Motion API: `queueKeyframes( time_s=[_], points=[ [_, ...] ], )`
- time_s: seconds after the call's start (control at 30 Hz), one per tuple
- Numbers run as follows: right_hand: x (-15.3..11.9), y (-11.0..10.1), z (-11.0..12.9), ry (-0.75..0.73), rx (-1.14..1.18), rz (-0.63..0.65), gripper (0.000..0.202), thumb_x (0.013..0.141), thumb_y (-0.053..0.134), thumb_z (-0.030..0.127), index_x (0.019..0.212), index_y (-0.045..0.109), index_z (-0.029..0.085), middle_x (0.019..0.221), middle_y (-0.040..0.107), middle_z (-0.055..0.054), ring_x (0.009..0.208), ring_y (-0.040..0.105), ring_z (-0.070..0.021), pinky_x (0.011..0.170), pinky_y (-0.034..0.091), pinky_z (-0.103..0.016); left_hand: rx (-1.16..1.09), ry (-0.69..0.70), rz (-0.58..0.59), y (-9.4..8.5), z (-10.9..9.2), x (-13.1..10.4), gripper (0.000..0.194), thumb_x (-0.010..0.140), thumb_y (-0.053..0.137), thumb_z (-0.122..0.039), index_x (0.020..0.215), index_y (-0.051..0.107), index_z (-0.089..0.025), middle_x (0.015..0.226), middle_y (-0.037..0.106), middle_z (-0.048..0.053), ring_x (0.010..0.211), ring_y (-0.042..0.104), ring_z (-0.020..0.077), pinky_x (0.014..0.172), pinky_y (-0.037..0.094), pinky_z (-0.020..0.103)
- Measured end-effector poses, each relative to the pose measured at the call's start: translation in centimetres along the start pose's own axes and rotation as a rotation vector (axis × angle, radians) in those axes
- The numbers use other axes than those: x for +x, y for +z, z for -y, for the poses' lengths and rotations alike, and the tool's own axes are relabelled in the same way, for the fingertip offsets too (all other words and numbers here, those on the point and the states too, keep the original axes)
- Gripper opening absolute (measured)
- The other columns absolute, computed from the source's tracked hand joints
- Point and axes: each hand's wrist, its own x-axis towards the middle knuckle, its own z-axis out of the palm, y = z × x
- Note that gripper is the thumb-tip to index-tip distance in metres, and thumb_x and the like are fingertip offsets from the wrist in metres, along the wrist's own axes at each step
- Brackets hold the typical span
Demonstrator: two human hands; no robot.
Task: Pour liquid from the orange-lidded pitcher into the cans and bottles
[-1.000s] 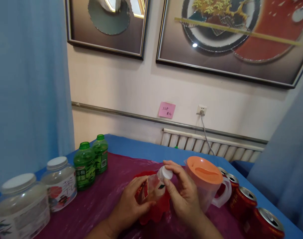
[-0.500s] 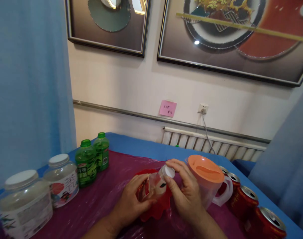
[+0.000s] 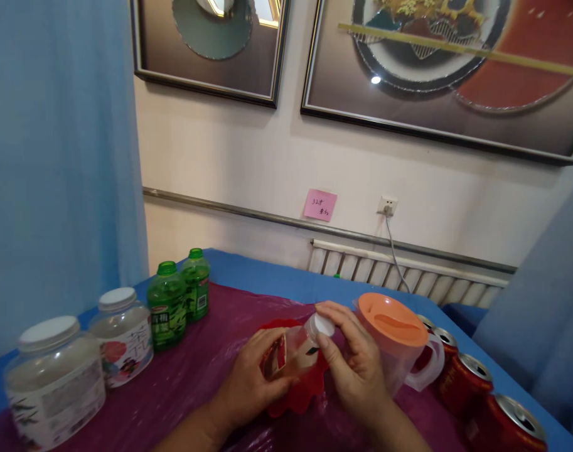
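A small clear bottle (image 3: 298, 353) with a red and white label is tilted in front of me, its white cap (image 3: 322, 325) pointing up and to the right. My left hand (image 3: 251, 373) is wrapped round the bottle's lower body. With thumb and fingers, my right hand (image 3: 354, 358) grips the cap, which sits on the bottle's neck. Beneath the bottle lies a red scalloped dish (image 3: 309, 395), partly covered by my hands. Just right of my right hand stands a clear pitcher (image 3: 399, 370) with an orange lid (image 3: 392, 319).
On the left stand two white-lidded jars (image 3: 55, 383) (image 3: 123, 342) and two green bottles (image 3: 167, 307) (image 3: 196, 285) without caps. Several red cans (image 3: 465, 383) line the right side. Purple plastic sheeting (image 3: 230, 314) covers part of the blue table (image 3: 253, 267). A radiator (image 3: 361, 263) is behind.
The view has shifted slightly, so everything sits a little further right. Both hands keep their hold on the bottle and its cap.
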Motion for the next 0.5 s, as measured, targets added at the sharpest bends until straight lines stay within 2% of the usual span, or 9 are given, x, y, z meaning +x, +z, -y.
queueKeyframes(
  time_s=[0.3, 0.5],
  points=[
    [-0.15, 0.37, -0.54, -0.016, 0.017, -0.046, 0.033, 0.092, 0.064, 0.022, 0.124, 0.064, 0.027, 0.125, 0.066, -0.008, 0.121, 0.060, -0.0241, 0.106, 0.047, -0.043, 0.008, 0.035, -0.012, 0.01, 0.20, -0.05, 0.060, 0.068, 0.085, -0.041, 0.123, 0.064, -0.029, 0.120, 0.071, 0.007, 0.110, 0.065, 0.0291, 0.097, 0.051, 0.041],
    [0.16, 0.18, -0.21, 0.069, 0.010, -0.031, 0.029, 0.089, 0.069, 0.023, 0.118, 0.068, 0.027, 0.118, 0.066, -0.006, 0.115, 0.061, -0.0226, 0.102, 0.047, -0.039, 0.002, 0.053, 0.012, 0.17, 0.58, -0.07, 0.062, 0.068, 0.085, -0.046, 0.123, 0.063, -0.028, 0.120, 0.070, 0.007, 0.110, 0.065, 0.0290, 0.097, 0.051, 0.041]
  ],
)
